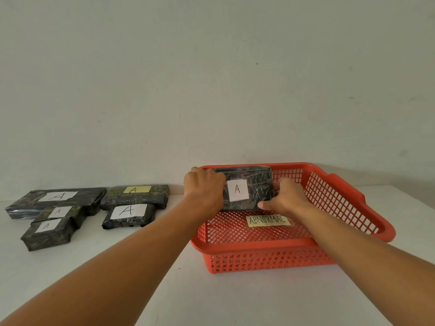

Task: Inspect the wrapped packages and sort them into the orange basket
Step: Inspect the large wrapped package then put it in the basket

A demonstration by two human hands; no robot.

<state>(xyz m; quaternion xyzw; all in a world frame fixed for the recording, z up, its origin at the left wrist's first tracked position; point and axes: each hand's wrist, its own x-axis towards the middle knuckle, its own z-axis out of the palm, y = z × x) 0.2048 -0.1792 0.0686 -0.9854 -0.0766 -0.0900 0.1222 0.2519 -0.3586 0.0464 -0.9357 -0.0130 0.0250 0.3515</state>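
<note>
Package: dark film-wrapped block [249, 184], white "A" label [237, 189], right of centre, inside orange basket [348, 208]
Grip: left hand [204, 184] and right hand [286, 196] clasp its ends
Basket: plastic mesh; yellow note [268, 220] apparently reads "ABNORMAL"
Left of frame: five "A"-labelled packages [128, 216]

Both bare forearms reach forward from the near edge of the scene and converge toward the right of centre. The left hand [204, 188] shows its back to the camera, knuckles up, fingers curled over the far left corner and left end of a dark, plastic-wrapped rectangular package [255, 184] with a white paper label. The right hand [287, 196] grips the package's right end, its fingers wrapped round the edge and its thumb stretched leftward along the near lower side. Both wrists are fairly straight, the elbows out of view.
</note>
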